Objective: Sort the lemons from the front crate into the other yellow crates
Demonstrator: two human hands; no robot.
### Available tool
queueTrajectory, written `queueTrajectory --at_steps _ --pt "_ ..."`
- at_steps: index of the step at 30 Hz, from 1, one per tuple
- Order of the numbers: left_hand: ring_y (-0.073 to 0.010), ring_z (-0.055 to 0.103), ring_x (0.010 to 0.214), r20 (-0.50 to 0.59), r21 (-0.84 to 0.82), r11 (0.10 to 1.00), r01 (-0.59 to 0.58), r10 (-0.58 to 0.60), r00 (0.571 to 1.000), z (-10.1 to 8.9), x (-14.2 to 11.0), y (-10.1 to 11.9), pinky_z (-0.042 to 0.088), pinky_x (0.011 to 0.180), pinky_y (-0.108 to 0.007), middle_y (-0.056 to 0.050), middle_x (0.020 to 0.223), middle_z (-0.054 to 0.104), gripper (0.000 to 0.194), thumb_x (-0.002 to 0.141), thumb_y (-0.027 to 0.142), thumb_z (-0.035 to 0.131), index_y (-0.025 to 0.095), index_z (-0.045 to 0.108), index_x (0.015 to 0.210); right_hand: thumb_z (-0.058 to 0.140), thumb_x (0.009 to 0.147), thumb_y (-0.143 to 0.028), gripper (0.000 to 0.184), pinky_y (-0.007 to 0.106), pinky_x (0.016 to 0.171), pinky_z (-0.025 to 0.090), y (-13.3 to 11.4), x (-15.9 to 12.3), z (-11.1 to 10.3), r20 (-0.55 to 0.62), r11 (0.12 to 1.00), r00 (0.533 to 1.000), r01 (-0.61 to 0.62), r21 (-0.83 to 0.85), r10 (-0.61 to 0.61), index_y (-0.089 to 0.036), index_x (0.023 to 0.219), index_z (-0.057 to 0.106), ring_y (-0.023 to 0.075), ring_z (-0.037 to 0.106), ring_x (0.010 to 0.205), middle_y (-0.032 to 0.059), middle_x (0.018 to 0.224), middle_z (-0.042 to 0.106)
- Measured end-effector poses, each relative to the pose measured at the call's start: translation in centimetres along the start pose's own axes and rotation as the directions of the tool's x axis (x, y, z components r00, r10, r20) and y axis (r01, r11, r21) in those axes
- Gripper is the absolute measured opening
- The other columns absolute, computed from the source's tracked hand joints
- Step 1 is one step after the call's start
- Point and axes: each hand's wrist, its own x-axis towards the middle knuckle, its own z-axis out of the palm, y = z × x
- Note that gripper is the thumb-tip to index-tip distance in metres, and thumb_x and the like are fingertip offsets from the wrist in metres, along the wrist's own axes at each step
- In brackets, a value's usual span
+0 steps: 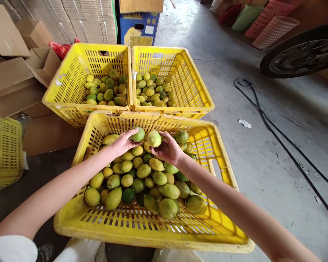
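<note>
My left hand is closed around a green lemon, thumb on top. Close beside it, my right hand grips a paler yellow-green lemon from its right side. Both hands are over the far half of the near yellow crate. Many lemons, from yellow to dark green, lie heaped in that crate below my hands, such as a yellow-green lemon. My forearms hide part of the crate's sides.
Beyond stand two more yellow crates, the back left crate and back right crate, each partly filled with lemons. Cardboard boxes crowd the left. On the right are a black cable and a wheel.
</note>
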Motion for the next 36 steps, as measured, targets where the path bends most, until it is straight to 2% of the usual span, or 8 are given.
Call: queueTrajectory --at_steps 3,8,12,18,22,29,32,36 --pt "-0.0194 0.067 0.087 -0.025 0.038 0.999 0.002 -0.001 1.000 -0.3 0.0 -0.2 0.064 0.081 -0.032 -0.005 0.086 0.071 0.004 0.088 0.019 0.070 0.018 0.069 0.085 0.052 0.099 -0.034 0.019 0.032 0.067 0.066 0.5 0.3 -0.3 0.022 1.000 1.000 0.012 -0.017 -0.012 -0.019 0.102 0.064 0.0194 0.068 0.070 0.0059 0.082 0.072" --pt "-0.0203 0.068 0.090 -0.054 -0.019 1.000 0.016 -0.017 0.998 -0.1 -0.1 -0.3 0.065 0.085 -0.036 -0.005 0.081 0.068 0.015 0.093 0.014 0.059 0.020 0.063 0.080 0.054 0.093 -0.041 0.024 0.026 0.057 0.057 1.2 0.8 -0.7 0.095 0.995 0.991 0.095 0.033 -0.098 -0.020 0.095 0.065 0.0179 0.063 0.067 0.0065 0.081 0.072" --pt "-0.0210 0.070 0.085 -0.036 -0.008 0.997 0.079 -0.079 0.996 0.3 -0.3 0.1 0.063 0.072 -0.029 -0.008 0.081 0.070 0.011 0.094 0.015 0.058 0.018 0.065 0.086 0.064 0.088 -0.036 0.019 0.032 0.070 0.064 1.2 0.6 -0.5 0.108 0.991 0.985 0.136 -0.015 -0.134 -0.021 0.099 0.066 0.0219 0.071 0.080 0.0069 0.088 0.075" --pt "-0.0248 0.073 0.087 -0.053 -0.168 0.982 0.086 -0.096 0.994 0.4 -0.1 1.0 0.066 0.070 -0.035 -0.012 0.088 0.072 0.025 0.103 0.035 0.049 0.017 0.064 0.096 0.063 0.096 -0.029 0.012 0.016 0.041 0.046 -0.2 0.1 0.4 -0.043 0.985 0.985 0.164 -0.060 -0.166 -0.022 0.088 0.057 0.0105 0.055 0.050 -0.0004 0.070 0.067" --pt "-0.0229 0.074 0.091 -0.063 -0.189 0.979 0.081 -0.095 0.994 0.5 0.1 1.1 0.066 0.076 -0.036 -0.010 0.094 0.074 0.014 0.099 0.017 0.047 0.018 0.061 0.100 0.063 0.092 -0.022 0.005 0.022 0.055 0.060 -1.3 0.0 -0.1 -0.127 0.988 0.980 0.151 -0.013 -0.151 -0.022 0.096 0.059 0.0164 0.069 0.067 0.0025 0.076 0.070" --pt "-0.0144 0.066 0.063 -0.029 0.005 0.995 0.101 -0.100 0.995 0.2 0.1 0.6 0.047 0.048 -0.019 -0.009 0.080 0.071 0.012 0.096 0.024 0.067 0.015 0.064 0.089 0.055 0.082 -0.028 0.028 0.052 0.074 0.067 -1.3 0.2 -1.2 -0.055 0.987 0.991 0.127 0.098 -0.122 -0.019 0.108 0.060 0.0345 0.075 0.095 0.0154 0.095 0.076" --pt "-0.0157 0.066 0.062 -0.058 -0.006 0.995 0.103 -0.103 0.993 0.1 0.2 0.6 0.050 0.049 -0.021 -0.010 0.080 0.072 0.015 0.095 0.029 0.068 0.016 0.063 0.090 0.055 0.085 -0.028 0.022 0.050 0.075 0.068 -1.2 0.3 -1.0 -0.089 0.986 0.989 0.129 0.106 -0.120 -0.020 0.105 0.060 0.0319 0.074 0.092 0.0130 0.093 0.075" --pt "-0.0238 0.073 0.085 -0.073 -0.150 0.984 0.096 -0.108 0.991 0.2 0.2 0.6 0.066 0.071 -0.037 -0.012 0.096 0.075 0.014 0.098 0.025 0.051 0.018 0.062 0.105 0.063 0.087 -0.022 0.009 0.041 0.077 0.069 -1.0 0.3 -0.8 -0.101 0.982 0.979 0.182 0.045 -0.177 -0.024 0.095 0.059 0.0225 0.072 0.082 0.0028 0.084 0.070"
